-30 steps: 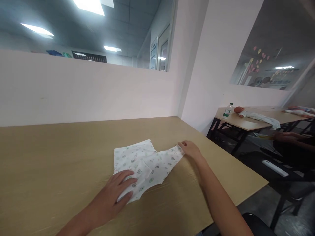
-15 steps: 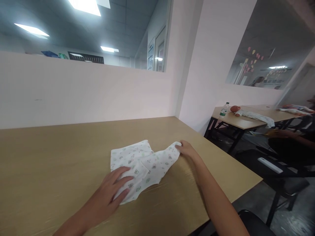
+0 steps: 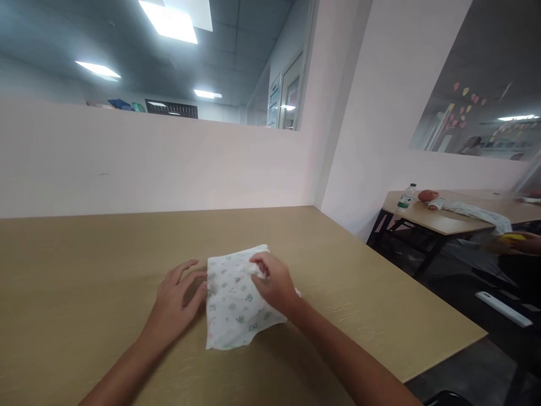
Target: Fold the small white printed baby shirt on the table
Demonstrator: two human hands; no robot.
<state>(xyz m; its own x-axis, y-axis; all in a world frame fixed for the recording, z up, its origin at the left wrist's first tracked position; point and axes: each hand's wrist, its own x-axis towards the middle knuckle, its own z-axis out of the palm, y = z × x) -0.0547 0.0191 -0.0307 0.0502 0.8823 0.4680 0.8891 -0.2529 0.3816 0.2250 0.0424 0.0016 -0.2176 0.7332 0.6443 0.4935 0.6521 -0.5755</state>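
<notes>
Pinching pt.-hidden cloth [image 3: 230, 301], R hand [image 3: 274, 283]

We see ceiling lights [image 3: 171, 21] glare white beyond the counter [image 3: 105, 293], soft shadow on it beside the patterned cloth [image 3: 232, 307], and dim, slightly blurred, stretched surroundings to its right.

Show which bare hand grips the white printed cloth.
The right hand, closed around bunched white printed cloth; the left hand is open by the cloth's left edge.
</notes>
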